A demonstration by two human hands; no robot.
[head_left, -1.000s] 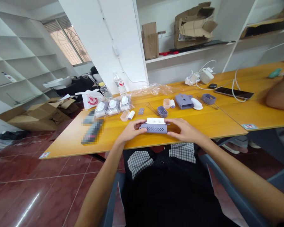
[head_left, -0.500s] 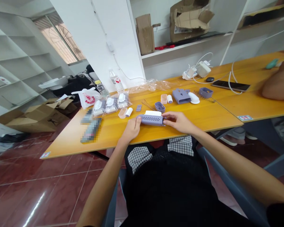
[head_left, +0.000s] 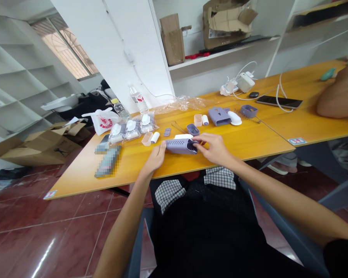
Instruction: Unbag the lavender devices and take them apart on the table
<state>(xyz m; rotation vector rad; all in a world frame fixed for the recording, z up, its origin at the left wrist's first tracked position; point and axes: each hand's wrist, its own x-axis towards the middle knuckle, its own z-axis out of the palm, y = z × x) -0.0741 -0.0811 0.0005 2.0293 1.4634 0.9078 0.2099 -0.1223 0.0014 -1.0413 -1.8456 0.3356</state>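
Note:
A purple perforated plastic case [head_left: 176,146] with a white toothed strip [head_left: 183,136] along its far side is held just above the table's front part. My left hand [head_left: 156,157] grips its left end, thumb on top. At the open right end, my right hand [head_left: 212,147] has its fingers pinched at the opening; whether a small part is between them is hidden. Beyond the case lie a purple cup [head_left: 193,129], a thin wire spring [head_left: 178,127], a small purple plate [head_left: 167,132], a white roller [head_left: 155,137] and a clear pinkish cup [head_left: 146,139].
Further right are another purple case [head_left: 218,117], a white oval piece [head_left: 234,118] and a second purple cup [head_left: 248,111]. Bagged sets [head_left: 131,129] and bottles [head_left: 138,99] stand at back left. A phone [head_left: 279,102] and another person's arm [head_left: 338,94] are to the right.
The case has turned so its open right end faces me more. My right fingers have moved from around that end to a pinch at the opening. The view has shifted slightly.

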